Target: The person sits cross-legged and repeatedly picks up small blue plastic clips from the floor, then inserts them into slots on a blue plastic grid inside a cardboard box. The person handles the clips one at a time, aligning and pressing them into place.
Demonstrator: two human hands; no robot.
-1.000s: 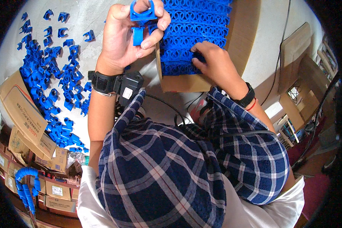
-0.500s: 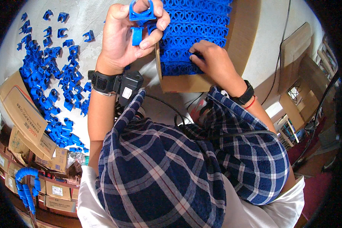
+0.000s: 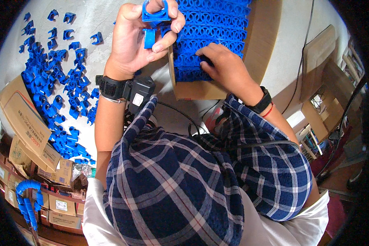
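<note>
Raised at the top, left of the carton, my left hand point(image 3: 131, 41) is closed around a few blue plastic pipe clips point(image 3: 156, 15). One clip sits up by the fingertips, another lies against the palm. My right hand point(image 3: 225, 63) is over the near part of an open cardboard box point(image 3: 192, 92), its fingers curled down on rows of blue pipe clips point(image 3: 211, 28) packed tightly inside. The thumb and index finger are bent close to the second row from the front; whether a clip is between them is hidden.
Loose blue clips point(image 3: 45, 82) lie heaped on the pale floor at left, beside a tipped carton point(image 3: 22, 112). Shelved boxes point(image 3: 63, 205) and a string of blue clips point(image 3: 22, 205) stand lower left. A black cable point(image 3: 180, 112) runs between my knees; cardboard point(image 3: 322, 61) leans at right.
My right hand has shifted slightly left over the packed rows, its fingers curling further. The left hand stays nearly still with its clips.
</note>
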